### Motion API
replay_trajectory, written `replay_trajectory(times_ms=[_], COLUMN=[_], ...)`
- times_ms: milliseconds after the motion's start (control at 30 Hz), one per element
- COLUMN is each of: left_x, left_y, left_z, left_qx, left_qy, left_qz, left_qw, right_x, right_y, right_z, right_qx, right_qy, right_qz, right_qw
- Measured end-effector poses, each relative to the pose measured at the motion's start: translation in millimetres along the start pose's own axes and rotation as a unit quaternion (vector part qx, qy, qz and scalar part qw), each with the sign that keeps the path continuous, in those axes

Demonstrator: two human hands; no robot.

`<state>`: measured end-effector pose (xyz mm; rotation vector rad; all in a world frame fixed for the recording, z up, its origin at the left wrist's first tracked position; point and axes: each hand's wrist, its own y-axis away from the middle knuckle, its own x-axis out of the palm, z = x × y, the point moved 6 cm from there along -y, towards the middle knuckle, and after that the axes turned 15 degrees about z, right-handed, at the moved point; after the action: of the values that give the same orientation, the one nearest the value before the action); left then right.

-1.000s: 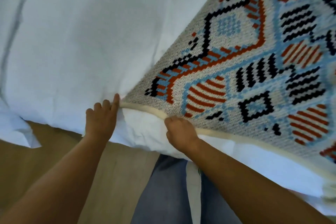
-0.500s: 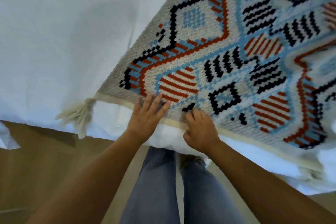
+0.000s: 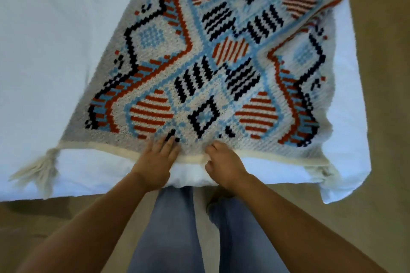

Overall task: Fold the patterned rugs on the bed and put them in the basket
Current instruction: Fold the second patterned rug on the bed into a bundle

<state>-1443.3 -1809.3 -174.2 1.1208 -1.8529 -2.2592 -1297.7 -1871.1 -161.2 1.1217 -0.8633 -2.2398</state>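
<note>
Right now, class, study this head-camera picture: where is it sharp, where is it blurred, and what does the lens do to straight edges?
Head view: the patterned rug is crisp along its near hem and smeared at its far right corner; the bed shows a bowed near edge, a wide-angle effect; the light is soft and even, with no glare.

A patterned rug (image 3: 210, 68) lies flat across the white bed (image 3: 55, 40), running from the lower centre to the upper right of the frame. At its near cream hem, the left hand (image 3: 155, 162) presses flat with straight fingers, and the right hand (image 3: 224, 162) just beside it curls round the hem. Cream tassels (image 3: 40, 170) hang at both near corners over the bed's edge, above the tan floor (image 3: 381, 73).
</note>
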Motion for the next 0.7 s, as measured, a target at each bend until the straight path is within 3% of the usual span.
replay_trajectory(times_ms=[100, 200, 367, 467, 700], left_x=[-52.7, -88.6, -152.0, -166.9, -164.7], left_y=[-18.4, -32.5, -52.7, -75.0, -137.7], left_z=[-80.6, -145.2, -243.1, -284.6, -325.5], left_qx=[0.052, 0.043, 0.053, 0.068, 0.080], left_qy=[0.031, 0.052, 0.060, 0.028, 0.015], left_qz=[-0.022, -0.030, -0.127, -0.114, -0.063], left_qw=[0.998, 0.997, 0.989, 0.991, 0.995], right_x=[-12.5, -19.3, -32.8, -32.3, -36.4], right_y=[57.0, 109.8, 165.5, 151.7, 100.4], right_z=[-66.7, -133.2, -236.0, -264.6, -293.5], right_qx=[0.044, 0.127, 0.227, 0.240, 0.192], right_qy=[-0.015, -0.055, -0.128, -0.198, -0.175], right_qz=[-0.040, -0.054, -0.086, -0.079, -0.076], right_qw=[0.998, 0.989, 0.962, 0.947, 0.963])
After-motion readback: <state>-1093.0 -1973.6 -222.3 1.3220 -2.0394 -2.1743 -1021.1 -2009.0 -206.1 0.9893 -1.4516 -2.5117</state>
